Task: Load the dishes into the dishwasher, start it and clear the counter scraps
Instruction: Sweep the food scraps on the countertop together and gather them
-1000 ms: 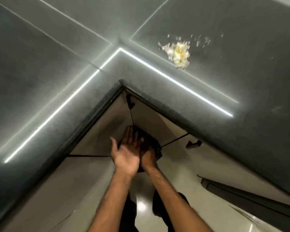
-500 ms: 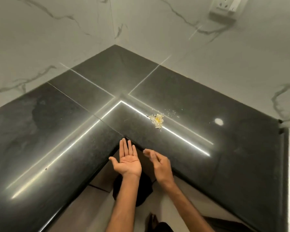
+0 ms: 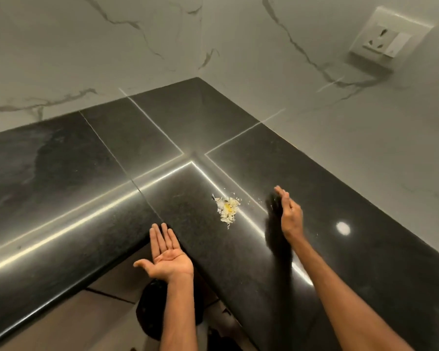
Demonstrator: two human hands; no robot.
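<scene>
We are clearing the scraps (image 3: 227, 207), holding our left hand (image 3: 169, 259) palm-up, fingers straight, at the counter (image 3: 112, 160) edge and our straight-fingered, empty right hand (image 3: 290, 214) right of them, probably sweeping next.

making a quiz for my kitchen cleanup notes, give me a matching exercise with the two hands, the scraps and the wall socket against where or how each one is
Things
1. left hand
2. right hand
3. scraps
4. socket

Place or state
a. on the marble wall
b. palm up, fingers straight, at the inner edge of the counter
c. small pale and yellow heap on the dark surface
d. upright on its edge, to the right of the heap

Pairs: 1-b, 2-d, 3-c, 4-a
</scene>
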